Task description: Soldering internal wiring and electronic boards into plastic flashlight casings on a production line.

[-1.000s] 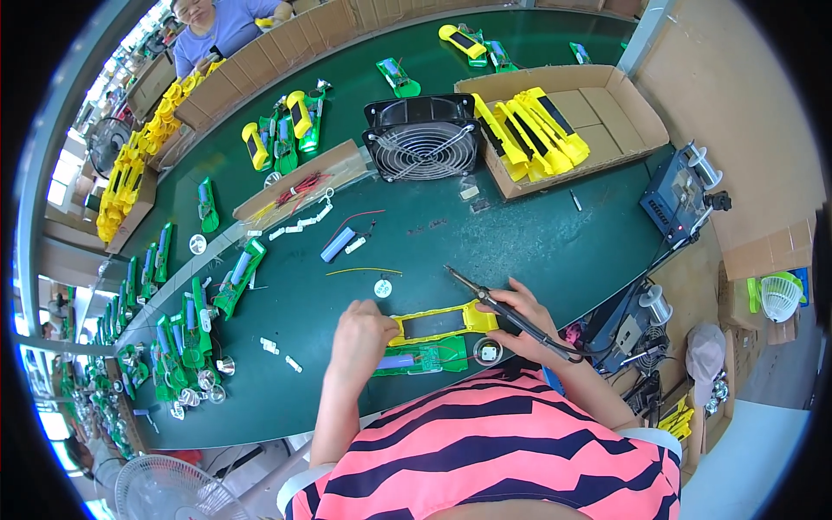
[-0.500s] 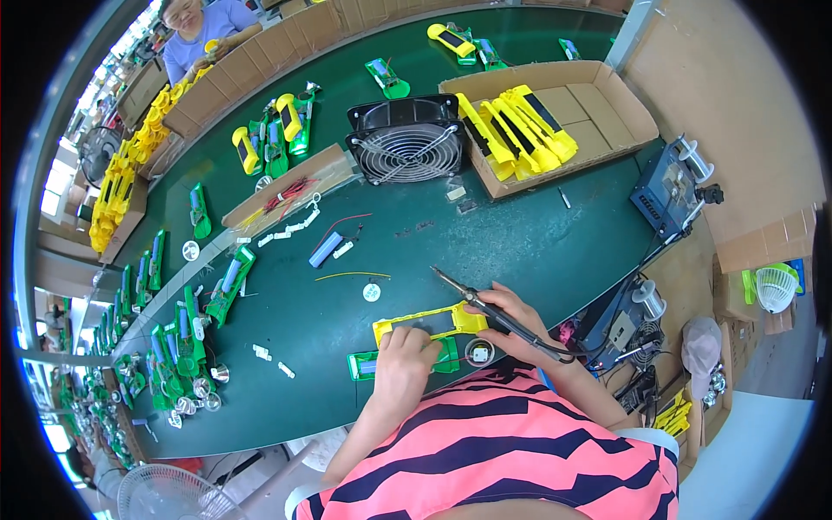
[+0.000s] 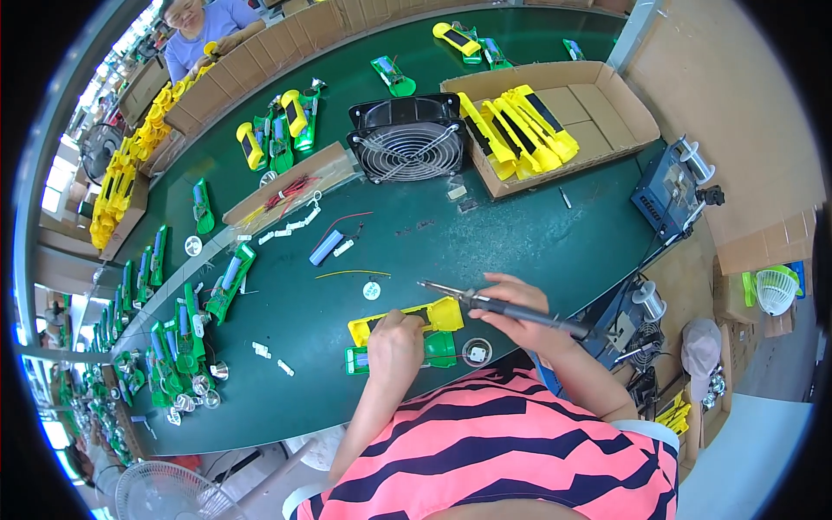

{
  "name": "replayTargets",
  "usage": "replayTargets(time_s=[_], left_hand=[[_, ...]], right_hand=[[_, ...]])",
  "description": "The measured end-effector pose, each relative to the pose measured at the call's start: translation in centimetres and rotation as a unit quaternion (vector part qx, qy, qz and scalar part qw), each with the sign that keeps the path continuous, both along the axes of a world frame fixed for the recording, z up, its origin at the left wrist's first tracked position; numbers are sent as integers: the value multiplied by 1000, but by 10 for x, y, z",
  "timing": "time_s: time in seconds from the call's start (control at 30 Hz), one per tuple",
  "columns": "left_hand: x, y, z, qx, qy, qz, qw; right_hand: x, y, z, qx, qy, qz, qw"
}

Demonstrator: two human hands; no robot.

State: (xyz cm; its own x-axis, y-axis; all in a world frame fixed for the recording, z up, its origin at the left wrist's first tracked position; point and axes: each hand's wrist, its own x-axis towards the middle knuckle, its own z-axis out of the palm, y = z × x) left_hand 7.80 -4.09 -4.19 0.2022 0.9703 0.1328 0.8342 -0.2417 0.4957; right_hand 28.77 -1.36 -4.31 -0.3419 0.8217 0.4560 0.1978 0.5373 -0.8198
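Observation:
My left hand (image 3: 397, 345) is closed on a yellow plastic torch casing (image 3: 445, 315) near the table's front edge, its fingers hiding the casing's middle. Directly below that casing lies a green torch casing (image 3: 441, 347), partly covered by the same hand. A round reflector (image 3: 477, 352) with a small white board sits at its right end, with a thin red wire between them. My right hand (image 3: 517, 314) grips a soldering iron (image 3: 520, 312) by its dark handle. The iron's tip points left, above the yellow casing and apart from it. A white disc (image 3: 372, 290) lies just beyond.
A black fan (image 3: 407, 143) stands at the back beside a cardboard box (image 3: 607, 121) of yellow casings. A blue soldering station (image 3: 666, 191) is at the right. Several green casings (image 3: 230, 282) crowd the left. A blue battery (image 3: 326, 249) lies mid-table. Another person (image 3: 212, 39) sits far left.
The yellow casing has shifted left and lies closer above the green one. My right hand has come off its right end and moved slightly up with the soldering iron, whose tip has gone left and down.

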Motion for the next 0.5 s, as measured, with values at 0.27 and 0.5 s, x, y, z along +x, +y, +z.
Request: replayTargets(time_s=[0.27, 0.5], left_hand=[[-5, 4, -5, -10, -52, 12, 999], [-5, 3, -3, -24, -57, 22, 998]], right_hand=[[8, -6, -18, -271, 174, 10, 947], [0, -3, -22, -322, 114, 4, 940]])
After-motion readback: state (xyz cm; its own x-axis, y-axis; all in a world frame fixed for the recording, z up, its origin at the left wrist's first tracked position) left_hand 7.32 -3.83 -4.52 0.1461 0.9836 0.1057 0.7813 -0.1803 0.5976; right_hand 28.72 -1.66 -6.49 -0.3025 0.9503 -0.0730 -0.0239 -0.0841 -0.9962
